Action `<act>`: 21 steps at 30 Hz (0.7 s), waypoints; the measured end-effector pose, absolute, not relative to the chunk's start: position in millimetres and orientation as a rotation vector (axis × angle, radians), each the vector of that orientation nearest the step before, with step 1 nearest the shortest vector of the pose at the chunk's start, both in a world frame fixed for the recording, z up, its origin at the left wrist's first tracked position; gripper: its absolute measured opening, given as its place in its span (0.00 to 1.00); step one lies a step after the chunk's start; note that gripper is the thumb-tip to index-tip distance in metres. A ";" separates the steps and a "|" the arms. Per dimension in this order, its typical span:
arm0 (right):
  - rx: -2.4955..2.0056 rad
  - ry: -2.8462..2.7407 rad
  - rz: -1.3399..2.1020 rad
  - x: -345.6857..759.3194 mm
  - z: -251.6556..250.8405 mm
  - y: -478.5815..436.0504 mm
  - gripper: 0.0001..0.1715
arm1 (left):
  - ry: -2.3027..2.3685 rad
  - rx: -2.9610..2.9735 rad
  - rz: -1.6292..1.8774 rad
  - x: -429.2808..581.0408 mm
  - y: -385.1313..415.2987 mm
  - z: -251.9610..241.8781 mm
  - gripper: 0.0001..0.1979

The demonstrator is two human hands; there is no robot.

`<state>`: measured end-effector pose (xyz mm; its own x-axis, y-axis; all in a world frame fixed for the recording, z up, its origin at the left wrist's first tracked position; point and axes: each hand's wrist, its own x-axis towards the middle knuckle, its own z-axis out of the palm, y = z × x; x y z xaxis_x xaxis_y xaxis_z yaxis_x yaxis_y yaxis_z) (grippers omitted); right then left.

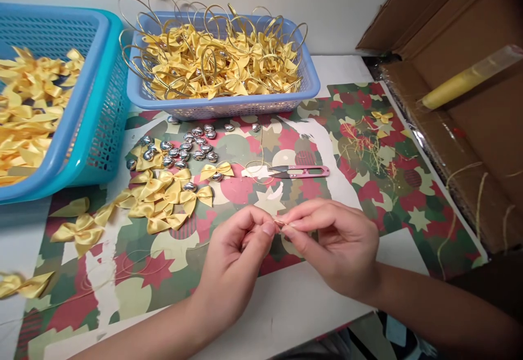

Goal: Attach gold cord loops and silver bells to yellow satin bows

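My left hand (241, 251) and my right hand (335, 240) meet above the patterned paper, fingertips nearly touching. Both are closed in a pinch on a thin gold thread (279, 222); its fine end is mostly covered by my fingers. More thread trails off to the left behind my left hand. Just beyond the hands lie pink thread snips (302, 172), blades pointing left. Yellow ribbon bows (161, 196) are heaped to the left, one bow (216, 171) apart with a silver bell (218, 177) at its centre. Several loose silver bells (199, 155) sit behind them.
A blue basket (220, 104) at the back holds bows with looped gold cords. Stacked baskets (102, 104) with more bows stand at left. Thread scraps (363, 145) lie on the right. An open cardboard box (441, 38) with a yellow-filled tube (466, 79) borders the right side.
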<state>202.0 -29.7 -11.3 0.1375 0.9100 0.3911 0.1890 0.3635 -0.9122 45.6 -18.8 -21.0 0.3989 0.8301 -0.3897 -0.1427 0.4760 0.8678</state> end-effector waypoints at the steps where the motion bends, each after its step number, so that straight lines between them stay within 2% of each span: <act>1: -1.104 -1.351 0.716 201.9 -11.4 -29.9 0.10 | 0.964 0.864 0.722 45.9 -18.6 -20.6 0.16; 21: -1.084 -1.333 0.742 200.9 -11.8 -30.7 0.11 | 0.945 0.825 0.759 46.6 -20.0 -19.1 0.16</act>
<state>200.9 -30.7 -11.8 0.1385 0.9135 0.3825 0.1557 0.3613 -0.9194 46.6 -20.0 -19.1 0.3880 0.8396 -0.3801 -0.1901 0.4764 0.8584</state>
